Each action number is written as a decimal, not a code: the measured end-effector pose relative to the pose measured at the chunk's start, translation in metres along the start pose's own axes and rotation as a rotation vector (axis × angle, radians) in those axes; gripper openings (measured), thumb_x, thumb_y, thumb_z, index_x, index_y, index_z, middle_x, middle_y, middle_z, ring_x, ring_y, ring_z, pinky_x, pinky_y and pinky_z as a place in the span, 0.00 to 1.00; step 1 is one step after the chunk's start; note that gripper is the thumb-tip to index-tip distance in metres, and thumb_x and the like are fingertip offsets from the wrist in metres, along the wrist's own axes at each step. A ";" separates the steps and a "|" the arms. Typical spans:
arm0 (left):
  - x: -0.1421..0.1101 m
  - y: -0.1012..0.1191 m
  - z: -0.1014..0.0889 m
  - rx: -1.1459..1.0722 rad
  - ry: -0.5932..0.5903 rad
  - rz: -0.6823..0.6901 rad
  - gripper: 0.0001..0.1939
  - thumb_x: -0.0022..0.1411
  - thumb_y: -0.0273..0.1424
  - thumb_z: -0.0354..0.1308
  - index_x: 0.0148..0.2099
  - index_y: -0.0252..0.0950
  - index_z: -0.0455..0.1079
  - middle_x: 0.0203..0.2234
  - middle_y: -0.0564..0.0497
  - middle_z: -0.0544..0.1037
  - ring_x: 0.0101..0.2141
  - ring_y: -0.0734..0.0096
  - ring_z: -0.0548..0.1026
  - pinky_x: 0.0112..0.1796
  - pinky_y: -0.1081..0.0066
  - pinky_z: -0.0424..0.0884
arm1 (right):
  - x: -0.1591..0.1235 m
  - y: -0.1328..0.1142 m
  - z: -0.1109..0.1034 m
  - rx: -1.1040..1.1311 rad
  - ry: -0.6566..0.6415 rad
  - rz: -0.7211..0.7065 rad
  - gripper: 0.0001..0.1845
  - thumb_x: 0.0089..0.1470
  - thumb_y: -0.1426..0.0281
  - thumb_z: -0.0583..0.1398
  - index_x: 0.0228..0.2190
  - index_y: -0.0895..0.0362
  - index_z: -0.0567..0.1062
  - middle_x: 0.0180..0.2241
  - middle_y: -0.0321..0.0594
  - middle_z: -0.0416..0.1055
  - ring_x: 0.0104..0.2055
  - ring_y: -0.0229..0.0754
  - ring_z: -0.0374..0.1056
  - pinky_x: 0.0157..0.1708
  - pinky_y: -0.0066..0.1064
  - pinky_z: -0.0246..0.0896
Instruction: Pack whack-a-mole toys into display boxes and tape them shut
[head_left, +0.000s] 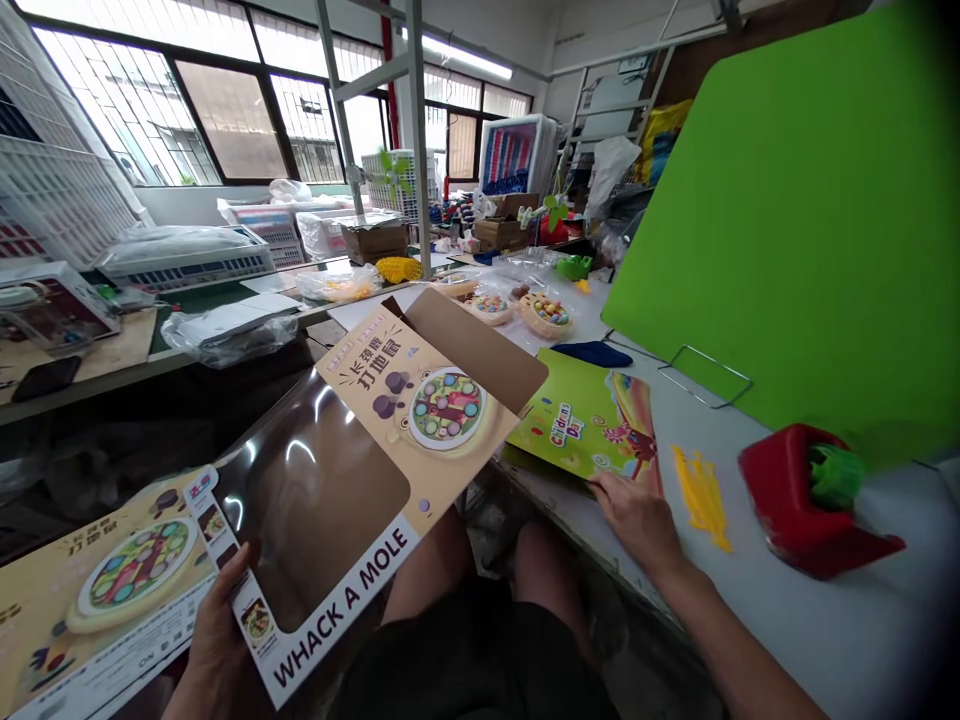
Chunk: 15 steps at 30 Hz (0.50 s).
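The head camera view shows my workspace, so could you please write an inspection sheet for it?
Surface: white table, smooth where bare.
Things in hand: windowed WHACK A MOLE box, held off the table; green Children's Day packaging at the table's edge.
Clutter: yellow plastic pieces, red tape dispenser, dark blue item, bagged round toys farther back.
Hands: left grips the box; right holds the packaging's near edge.
Cables: nothing seen near the hands.
Surroundings: large green panel at right, barred windows behind.

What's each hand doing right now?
Left hand: closed on the WHACK A MOLE box.
Right hand: fingers on the edge of the green Children's Day sheet.
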<state>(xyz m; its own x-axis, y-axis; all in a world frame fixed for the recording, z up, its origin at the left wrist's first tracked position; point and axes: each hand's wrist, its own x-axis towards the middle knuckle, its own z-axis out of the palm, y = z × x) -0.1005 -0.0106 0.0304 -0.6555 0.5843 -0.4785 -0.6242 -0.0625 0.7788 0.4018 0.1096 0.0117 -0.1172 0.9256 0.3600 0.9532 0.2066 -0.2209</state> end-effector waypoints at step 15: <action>0.005 -0.004 -0.034 0.152 -0.058 -0.129 0.16 0.49 0.24 0.69 0.42 0.36 0.76 0.22 0.51 0.81 0.18 0.58 0.80 0.24 0.62 0.82 | 0.025 -0.013 -0.110 0.379 0.347 0.450 0.24 0.56 0.49 0.56 0.39 0.56 0.77 0.32 0.47 0.80 0.30 0.46 0.74 0.25 0.31 0.66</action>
<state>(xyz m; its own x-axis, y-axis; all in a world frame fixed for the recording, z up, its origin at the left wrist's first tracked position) -0.1162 -0.0348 0.0113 -0.5462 0.6256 -0.5570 -0.6270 0.1356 0.7671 0.4174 0.0953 0.1230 0.4244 0.8053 0.4141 0.7171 -0.0196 -0.6967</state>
